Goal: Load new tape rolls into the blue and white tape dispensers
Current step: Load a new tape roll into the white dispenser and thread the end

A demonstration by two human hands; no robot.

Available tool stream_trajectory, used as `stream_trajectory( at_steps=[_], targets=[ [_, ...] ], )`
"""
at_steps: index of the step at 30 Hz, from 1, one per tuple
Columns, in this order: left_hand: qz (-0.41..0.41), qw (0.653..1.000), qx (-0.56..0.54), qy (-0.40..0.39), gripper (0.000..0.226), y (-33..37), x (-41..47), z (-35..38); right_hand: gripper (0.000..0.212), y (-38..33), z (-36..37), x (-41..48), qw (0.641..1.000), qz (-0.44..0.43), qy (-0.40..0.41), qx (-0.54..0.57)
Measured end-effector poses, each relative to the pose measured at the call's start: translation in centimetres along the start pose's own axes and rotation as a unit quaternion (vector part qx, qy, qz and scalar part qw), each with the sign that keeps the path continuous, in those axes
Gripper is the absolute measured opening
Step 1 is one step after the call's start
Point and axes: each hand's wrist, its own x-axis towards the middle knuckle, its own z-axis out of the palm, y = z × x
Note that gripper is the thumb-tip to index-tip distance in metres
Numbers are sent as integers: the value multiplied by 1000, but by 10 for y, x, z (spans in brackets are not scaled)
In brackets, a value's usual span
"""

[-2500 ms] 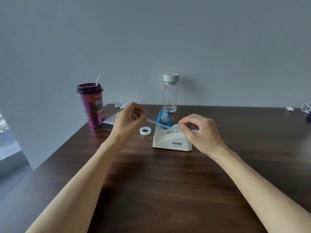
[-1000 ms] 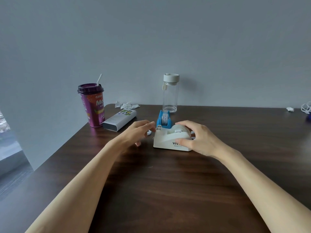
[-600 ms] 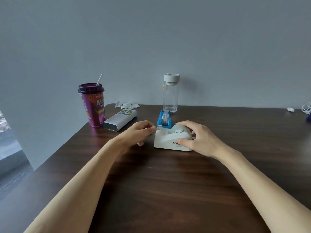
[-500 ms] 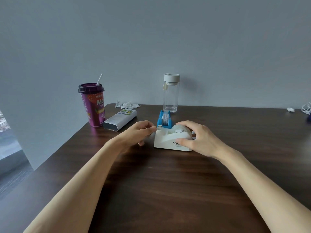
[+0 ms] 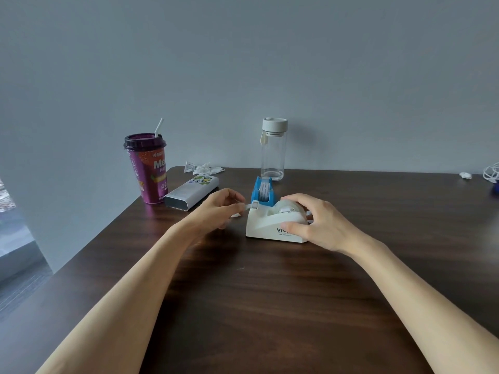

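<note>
A white tape dispenser (image 5: 266,225) stands on the dark wooden table (image 5: 270,306), with a clear tape roll (image 5: 287,205) seated in it. My right hand (image 5: 316,221) grips the dispenser's right end, thumb on its front side and fingers over the roll. My left hand (image 5: 220,209) pinches the free tape end (image 5: 247,206) just left of the dispenser's cutter. Right behind the white one stands a smaller blue tape dispenser (image 5: 263,191) holding a roll. Under my left hand a white ring shows only as a sliver.
A purple drink cup with a straw (image 5: 147,168) and a white rectangular box (image 5: 191,191) stand at the back left near the table edge. A clear bottle (image 5: 274,149) stands behind the dispensers. Crumpled wrapping (image 5: 202,168) lies by the wall. White cables (image 5: 490,172) lie at the far right.
My left hand came down from holding a long pulled strip to the cutter, and the strip is now short. My right hand shifted from the roll's top to gripping the dispenser's body.
</note>
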Motion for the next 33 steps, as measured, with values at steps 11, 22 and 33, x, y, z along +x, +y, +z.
stream_trajectory(
  at_steps=[11,22,33],
  targets=[
    [19,995,98,-21,9,-2,2,9,57,-1,-1,-1,1000,8,-2,-1],
    [15,985,165,-38,17,-2,6,12,63,-5,-5,-3,1000,11,-14,-14],
    [20,959,279,-39,27,-5,4,15,68,-7,-8,-4,999,22,-21,-9]
  ],
)
